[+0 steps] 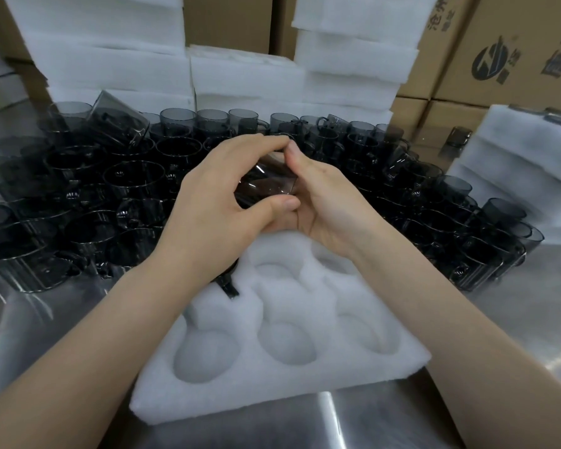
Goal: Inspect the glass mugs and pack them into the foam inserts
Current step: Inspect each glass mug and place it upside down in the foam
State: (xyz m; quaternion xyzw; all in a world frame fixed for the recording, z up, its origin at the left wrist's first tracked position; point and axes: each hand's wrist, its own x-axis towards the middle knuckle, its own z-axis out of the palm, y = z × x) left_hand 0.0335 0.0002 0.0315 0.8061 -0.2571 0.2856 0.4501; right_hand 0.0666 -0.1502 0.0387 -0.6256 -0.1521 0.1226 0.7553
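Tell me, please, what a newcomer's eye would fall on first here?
Centre frame, the left hand and right hand grip one smoky glass mug between them. Behind it, a crowd of dark glass mugs fills the back of the steel table; in front lies a white foam insert with round pockets.

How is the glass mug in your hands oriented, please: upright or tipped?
Tipped: left hand and right hand grip the glass mug on its side.

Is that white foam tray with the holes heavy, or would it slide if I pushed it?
Probably light: the foam insert looks fluffy, so it would likely slide on the smooth metal table. Lifted by one corner, it might flex, since the pockets thin it.
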